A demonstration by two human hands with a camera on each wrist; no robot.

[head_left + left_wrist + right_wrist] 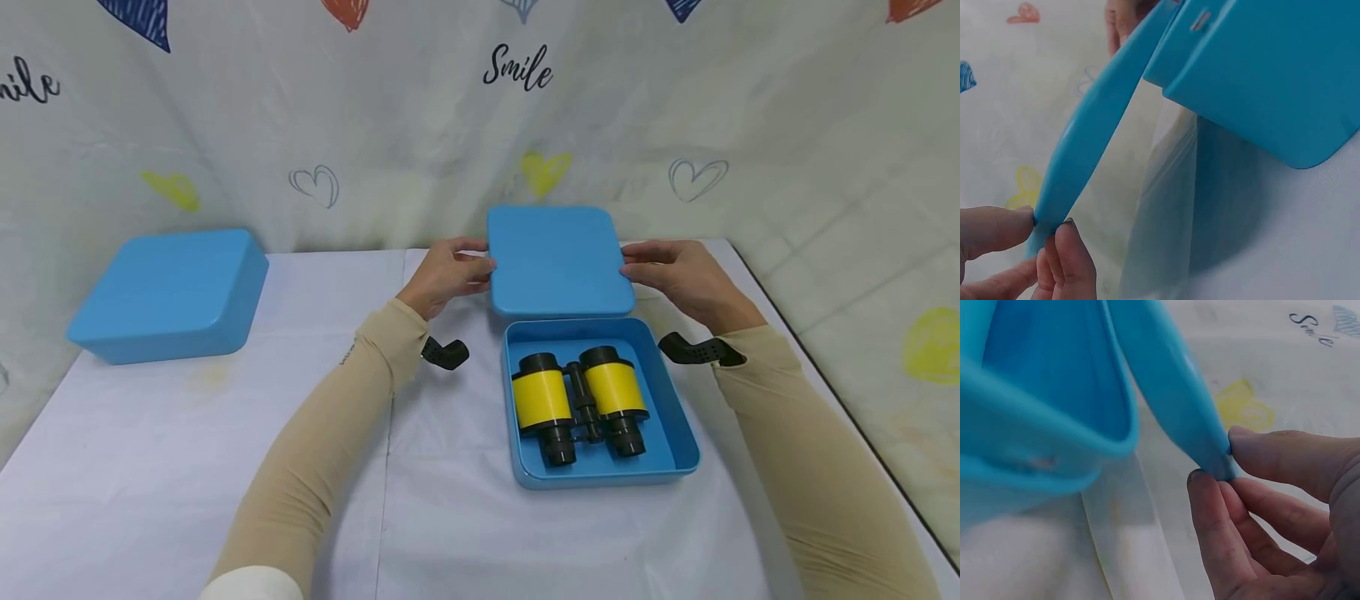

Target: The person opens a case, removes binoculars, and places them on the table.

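A blue lid (558, 262) stands tilted up behind the blue box (600, 477), its lower edge close to the box's back rim. My left hand (453, 273) pinches the lid's left edge between thumb and fingers. On the opposite edge, my right hand (678, 273) pinches it the same way. Inside the box lie yellow and black binoculars (542, 400), eyepieces toward me. Both wrist views show the lid, with the left thumb and fingers (1075, 262) at one edge and the right fingers (1219, 531) at the other.
A second blue box (176, 292), closed, sits at the back left of the white-covered table (225, 467). Behind the table hangs a pale curtain (420, 108) printed with hearts and words. The table's right edge runs just beyond my right forearm.
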